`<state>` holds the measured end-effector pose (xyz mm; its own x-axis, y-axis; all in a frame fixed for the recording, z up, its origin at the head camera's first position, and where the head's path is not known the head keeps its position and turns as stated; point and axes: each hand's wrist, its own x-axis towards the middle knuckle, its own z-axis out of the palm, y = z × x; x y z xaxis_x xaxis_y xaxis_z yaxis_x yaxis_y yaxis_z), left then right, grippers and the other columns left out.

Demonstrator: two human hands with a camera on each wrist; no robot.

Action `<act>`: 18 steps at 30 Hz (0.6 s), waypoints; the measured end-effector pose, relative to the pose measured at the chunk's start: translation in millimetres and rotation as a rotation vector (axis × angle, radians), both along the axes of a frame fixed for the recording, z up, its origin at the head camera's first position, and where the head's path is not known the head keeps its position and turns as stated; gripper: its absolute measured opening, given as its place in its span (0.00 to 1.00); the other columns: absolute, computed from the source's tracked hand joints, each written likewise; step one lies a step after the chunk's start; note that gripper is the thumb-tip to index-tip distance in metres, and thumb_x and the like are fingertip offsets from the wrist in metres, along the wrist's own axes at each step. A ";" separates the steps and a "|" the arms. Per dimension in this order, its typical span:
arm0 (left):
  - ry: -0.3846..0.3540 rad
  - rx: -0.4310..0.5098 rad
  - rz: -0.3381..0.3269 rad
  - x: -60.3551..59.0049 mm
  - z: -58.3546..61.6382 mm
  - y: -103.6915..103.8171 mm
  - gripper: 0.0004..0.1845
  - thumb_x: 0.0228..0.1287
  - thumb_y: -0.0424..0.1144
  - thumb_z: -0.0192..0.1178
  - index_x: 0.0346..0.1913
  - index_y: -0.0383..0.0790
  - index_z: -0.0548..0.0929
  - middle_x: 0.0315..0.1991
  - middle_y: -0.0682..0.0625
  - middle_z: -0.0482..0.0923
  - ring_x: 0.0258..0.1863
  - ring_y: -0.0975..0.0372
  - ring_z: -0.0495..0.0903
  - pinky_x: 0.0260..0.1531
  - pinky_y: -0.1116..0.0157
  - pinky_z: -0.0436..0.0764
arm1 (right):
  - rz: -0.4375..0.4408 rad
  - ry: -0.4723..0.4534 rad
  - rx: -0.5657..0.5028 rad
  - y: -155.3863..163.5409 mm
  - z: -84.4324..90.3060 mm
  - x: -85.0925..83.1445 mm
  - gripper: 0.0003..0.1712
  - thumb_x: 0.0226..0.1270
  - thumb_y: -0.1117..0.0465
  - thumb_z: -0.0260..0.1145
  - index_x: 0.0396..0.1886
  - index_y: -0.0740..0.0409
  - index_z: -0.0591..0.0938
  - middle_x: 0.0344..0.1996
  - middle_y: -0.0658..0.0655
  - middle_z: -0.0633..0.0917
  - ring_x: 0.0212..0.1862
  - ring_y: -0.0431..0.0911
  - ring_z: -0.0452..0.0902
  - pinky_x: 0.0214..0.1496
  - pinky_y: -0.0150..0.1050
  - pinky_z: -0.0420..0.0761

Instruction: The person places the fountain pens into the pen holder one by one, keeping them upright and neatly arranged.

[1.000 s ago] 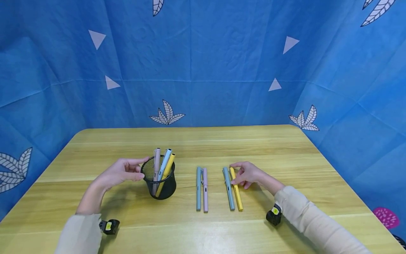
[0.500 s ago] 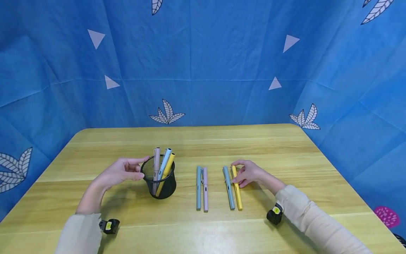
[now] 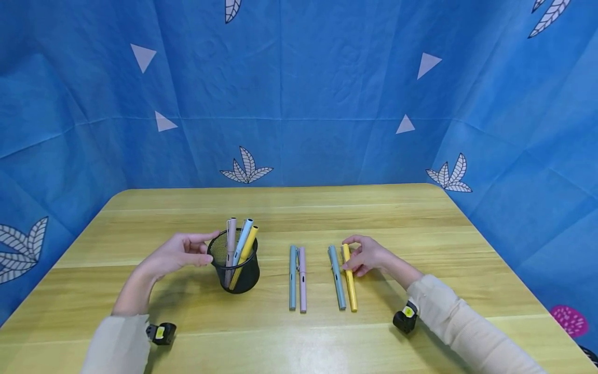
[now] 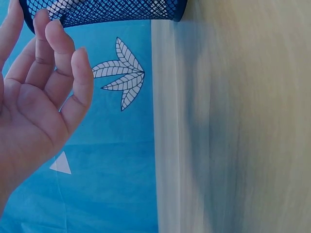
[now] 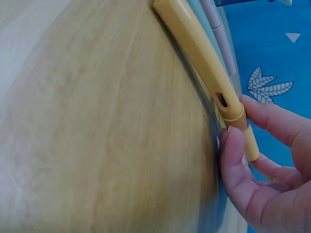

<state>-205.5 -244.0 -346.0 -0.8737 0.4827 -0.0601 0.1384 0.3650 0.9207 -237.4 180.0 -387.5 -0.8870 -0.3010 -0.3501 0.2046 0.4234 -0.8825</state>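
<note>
The left hand [image 3: 178,252], thumb and forefinger spread, touches the mesh cup [image 3: 250,274]; right of the cup, the right hand [image 3: 367,254] pinches a yellow pen [image 3: 351,289] — two teal pens [image 3: 337,280] and a lilac pen [image 3: 302,285] lie between.

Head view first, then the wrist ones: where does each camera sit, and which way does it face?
Head: on the person's head, facing forward and down over the table; left hand, right hand and pale sleeves show.
Left wrist: on that wrist, facing past the left hand toward the mesh cup and blue curtain; that hand shows.
Right wrist: on that wrist, facing the yellow pen pinched by the right hand, which shows at the lower right.
Shared: head and left wrist both show the mesh cup.
</note>
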 end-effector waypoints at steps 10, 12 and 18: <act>0.006 0.005 -0.001 0.4 0.1 0.1 0.36 0.55 0.34 0.62 0.63 0.26 0.58 0.29 0.45 0.75 0.26 0.64 0.75 0.32 0.63 0.77 | 0.010 -0.030 -0.112 2.2 0.2 1.8 0.35 0.49 0.77 0.65 0.58 0.72 0.62 0.26 0.62 0.76 0.21 0.45 0.77 0.29 0.41 0.79; 0.009 0.003 -0.004 0.7 0.6 -0.1 0.36 0.55 0.35 0.62 0.63 0.25 0.57 0.29 0.45 0.75 0.26 0.64 0.75 0.32 0.64 0.77 | 0.011 -0.041 -0.136 2.5 0.0 1.5 0.35 0.49 0.77 0.64 0.58 0.72 0.61 0.26 0.62 0.77 0.22 0.46 0.77 0.30 0.41 0.79; 0.014 0.009 -0.009 0.1 0.3 -0.1 0.36 0.55 0.34 0.62 0.63 0.25 0.57 0.28 0.46 0.75 0.26 0.64 0.74 0.32 0.65 0.76 | -0.011 -0.078 -0.240 4.1 -0.1 -0.4 0.34 0.52 0.77 0.61 0.59 0.70 0.59 0.26 0.61 0.77 0.24 0.47 0.77 0.30 0.42 0.79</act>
